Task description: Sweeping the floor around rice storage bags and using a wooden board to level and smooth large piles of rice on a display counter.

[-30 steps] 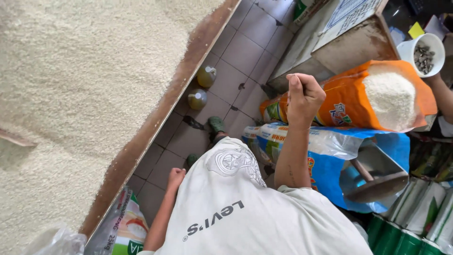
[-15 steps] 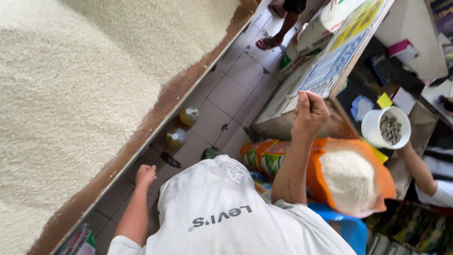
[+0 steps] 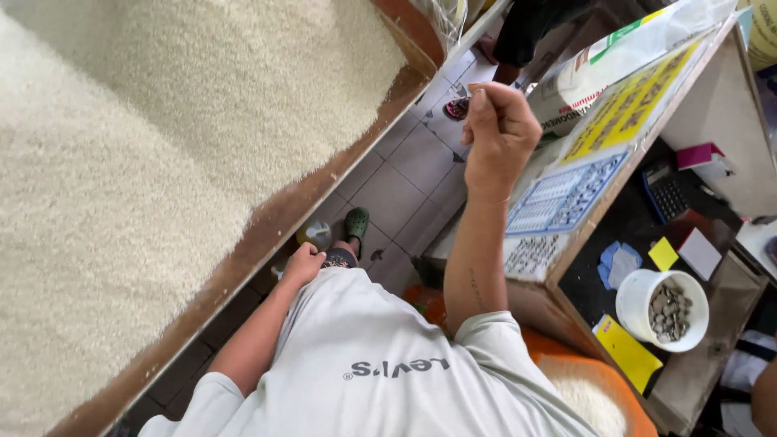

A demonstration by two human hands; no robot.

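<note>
**Head view: right hand raised and pinched, left hand down by the rice bin**

Your right hand point(image 3: 500, 129) is lifted in front of you, above the tiled floor point(image 3: 405, 174) and just beside the slanted counter point(image 3: 595, 214). Its fingers point(image 3: 479, 109) are drawn in tight, thumb against fingertips in a narrow pinch; whether anything sits in that pinch is too small to tell. The forearm rises almost straight up from your grey shirt point(image 3: 380, 364).

Your left hand point(image 3: 303, 265) hangs low at your side, just beside the wooden edge of the rice bin point(image 3: 267, 222). Its fingers are loosely curled and hold nothing that shows; you cannot tell from this angle whether they touch the wood.

White rice point(image 3: 146, 146) fills the bin, heaped high across the whole left of the view. Below the left hand, on the floor by the bin's edge, a small bottle point(image 3: 317, 235) stands, and your green shoe point(image 3: 356, 221) rests on the tiles next to it.

On the counter, beyond the right hand, lies a blue and white printed sheet point(image 3: 566, 194) with a yellow sheet point(image 3: 631, 101) above it. Farther along the counter's dark inner shelf sit a calculator point(image 3: 670, 193), a few yellow paper slips point(image 3: 662, 253), and a white tub of coins point(image 3: 664, 309). An orange sack of rice point(image 3: 595, 396) stands open at the counter's foot, just beside your right hip.
</note>
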